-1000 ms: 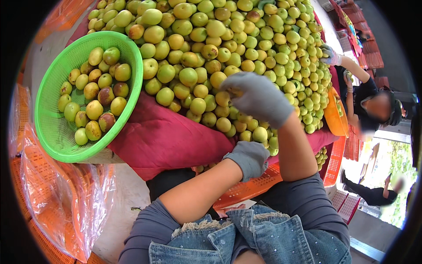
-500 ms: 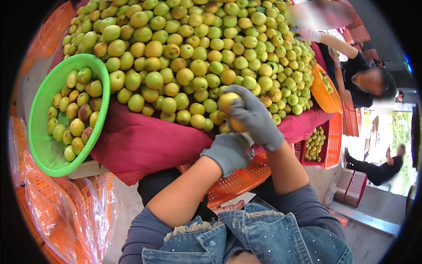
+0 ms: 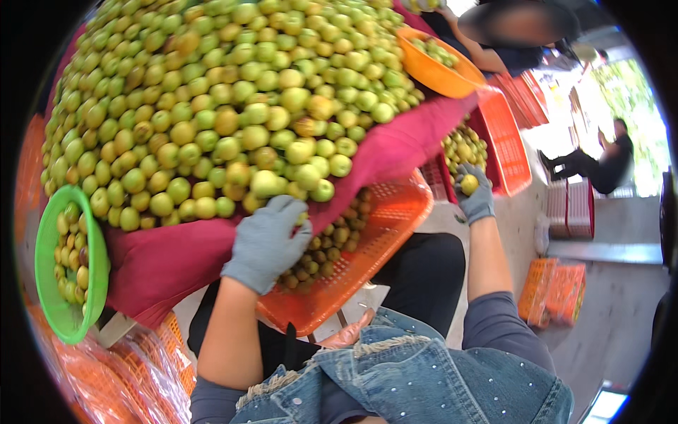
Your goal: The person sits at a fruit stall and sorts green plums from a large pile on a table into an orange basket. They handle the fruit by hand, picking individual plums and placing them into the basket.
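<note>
A large heap of round, green-to-yellow, jujube-like fruit (image 3: 205,120) covers the table on a dark red cloth (image 3: 395,152). My left hand (image 3: 265,244), in a grey glove, is at the heap's near edge. Its fingers curl round a fruit (image 3: 301,218) that shows only in part. My right hand (image 3: 477,194), gloved too, is out to the right by a dark red crate of fruit (image 3: 462,148). Its fingers are closed on a yellow fruit (image 3: 469,184). Below my left hand, an orange-red basket (image 3: 395,208) holds browner fruit (image 3: 332,247).
A green basket (image 3: 100,272) with blemished fruit stands at the left. An orange bowl (image 3: 452,83) of fruit sits at the table's far right, near another person. Plastic-covered orange crates (image 3: 134,374) are low left; stacked crates (image 3: 571,208) and a seated person (image 3: 597,159) are farther right.
My hands were together at the heap's edge, a yellow fruit in the right. They have parted: the right moved to the dark red crate, the left stays by the heap. The view has swung right.
</note>
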`<state>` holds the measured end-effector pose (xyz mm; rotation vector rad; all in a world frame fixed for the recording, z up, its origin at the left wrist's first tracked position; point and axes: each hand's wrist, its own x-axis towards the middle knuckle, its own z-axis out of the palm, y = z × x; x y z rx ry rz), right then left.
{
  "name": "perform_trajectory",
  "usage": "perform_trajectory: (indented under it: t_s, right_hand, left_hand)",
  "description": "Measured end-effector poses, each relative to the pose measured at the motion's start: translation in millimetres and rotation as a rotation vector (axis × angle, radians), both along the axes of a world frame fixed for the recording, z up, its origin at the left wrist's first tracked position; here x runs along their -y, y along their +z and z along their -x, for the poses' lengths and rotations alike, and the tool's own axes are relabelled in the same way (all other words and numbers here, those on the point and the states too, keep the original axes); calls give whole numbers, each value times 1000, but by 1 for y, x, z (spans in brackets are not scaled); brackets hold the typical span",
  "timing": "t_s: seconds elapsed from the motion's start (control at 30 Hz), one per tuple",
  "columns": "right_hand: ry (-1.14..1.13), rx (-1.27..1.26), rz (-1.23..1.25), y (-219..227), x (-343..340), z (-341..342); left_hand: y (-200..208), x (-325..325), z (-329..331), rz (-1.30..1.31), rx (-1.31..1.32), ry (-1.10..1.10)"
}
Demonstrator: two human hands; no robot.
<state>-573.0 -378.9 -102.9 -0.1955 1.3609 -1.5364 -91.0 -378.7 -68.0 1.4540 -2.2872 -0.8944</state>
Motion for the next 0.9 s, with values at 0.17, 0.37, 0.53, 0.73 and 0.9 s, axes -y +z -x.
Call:
perform_trajectory:
  t_s: [0.17, 0.37, 0.53, 0.73, 0.9]
  right_hand:
    - [18, 175, -71, -42, -61, 41]
    - [-657, 349, -70, -91, -100, 152]
    - [-8, -1293, -526, -66, -68, 253]
    - [-55, 24, 361, -54, -15, 214]
    - [366, -86, 232, 5, 68, -3]
  left_hand:
    - [0, -3, 2, 30, 53, 31]
    - [-4, -2, 10, 15, -1, 96]
    - [-11, 1, 13, 46, -50, 78]
    - [-13, 8, 20, -18, 42, 74]
    - [-12, 0, 6, -26, 85, 46]
